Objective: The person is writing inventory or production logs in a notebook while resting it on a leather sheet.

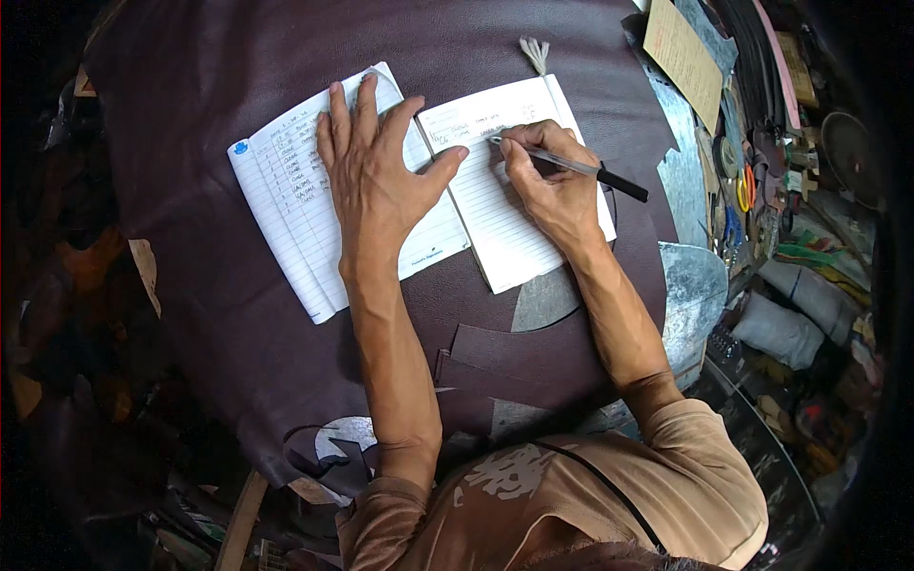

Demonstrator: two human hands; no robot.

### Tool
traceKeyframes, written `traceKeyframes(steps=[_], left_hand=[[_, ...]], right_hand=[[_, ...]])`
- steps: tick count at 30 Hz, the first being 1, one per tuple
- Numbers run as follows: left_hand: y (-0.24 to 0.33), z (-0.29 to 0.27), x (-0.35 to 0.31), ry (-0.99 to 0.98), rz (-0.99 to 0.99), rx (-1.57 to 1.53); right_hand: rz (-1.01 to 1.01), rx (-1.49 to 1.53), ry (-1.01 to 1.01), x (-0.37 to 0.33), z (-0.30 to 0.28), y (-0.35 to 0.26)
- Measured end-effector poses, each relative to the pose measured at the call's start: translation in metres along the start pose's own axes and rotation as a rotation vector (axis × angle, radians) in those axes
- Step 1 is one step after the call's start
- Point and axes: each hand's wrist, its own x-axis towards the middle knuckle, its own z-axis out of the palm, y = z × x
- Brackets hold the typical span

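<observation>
An open lined notebook (295, 205) lies on a dark brown leather sheet (190, 86). My left hand (371, 171) presses flat on its left page, fingers spread, thumb reaching toward the spine. My right hand (552, 181) rests on the right page (509, 243) and grips a grey pen with a black cap (581, 169), its tip touching the upper lines of that page. Handwriting fills the left page and the top of the right one.
Cut leather pieces (514, 357) lie near my chest. A metal-topped surface (690, 285) shows at the right, crowded with a paper card (681, 57), scissors with coloured handles (743, 195), rolled cloth (781, 328) and tools. Dark leather scraps (86, 276) pile at the left.
</observation>
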Motion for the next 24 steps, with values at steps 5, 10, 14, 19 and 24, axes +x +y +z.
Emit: traceKeyframes(steps=[5, 10, 14, 19, 24], left_hand=[[0.008, -0.007, 0.008, 0.171, 0.151, -0.052], [0.045, -0.012, -0.002, 0.131, 0.131, -0.249], [0.083, 0.009, -0.037, 0.031, 0.24, -0.216], [0.086, 0.024, -0.051, 0.014, 0.211, -0.211], [0.088, 0.025, -0.05, 0.008, 0.202, -0.17]], right_hand=[[0.191, 0.294, 0.059, 0.0, -0.001, 0.001], [0.178, 0.499, 0.131, 0.002, -0.002, 0.018], [0.189, 0.619, 0.183, 0.008, -0.008, 0.012], [0.228, 0.563, 0.156, 0.011, -0.012, 0.006], [0.126, 0.304, 0.011, 0.01, -0.008, 0.004]])
